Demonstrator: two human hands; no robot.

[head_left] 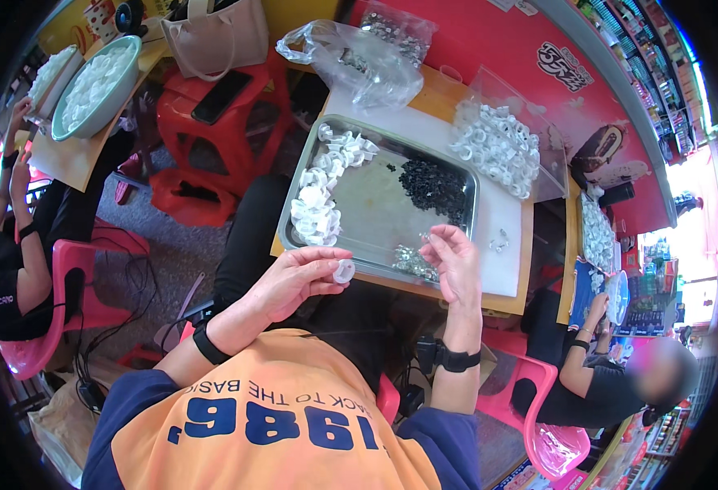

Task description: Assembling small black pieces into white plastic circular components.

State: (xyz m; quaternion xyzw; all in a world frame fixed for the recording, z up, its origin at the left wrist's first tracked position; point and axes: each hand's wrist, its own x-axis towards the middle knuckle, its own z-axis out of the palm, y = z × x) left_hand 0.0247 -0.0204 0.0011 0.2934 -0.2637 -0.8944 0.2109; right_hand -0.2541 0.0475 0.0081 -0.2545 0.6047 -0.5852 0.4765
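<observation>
My left hand (298, 279) pinches a small round white plastic part (343, 271) in front of the near edge of a metal tray (359, 260). Over the tray's near right corner is my right hand (455, 263), its thumb and fingertips pressed together; what they hold, if anything, is too small to make out. Beside those fingertips lies a heap of small shiny metal pieces (412, 263). Small black parts (434, 188) fill the tray's far right. Along its left side sit several white plastic parts (316, 204), much like the one I hold.
Right of the tray, a clear plastic container (530, 122) holds white ring-shaped parts (496, 147). Clear bags (359, 61) lie at the back. A red stool (212, 139) bears a phone (221, 96). People sit at both sides, one near a green basin (98, 88) of white pieces.
</observation>
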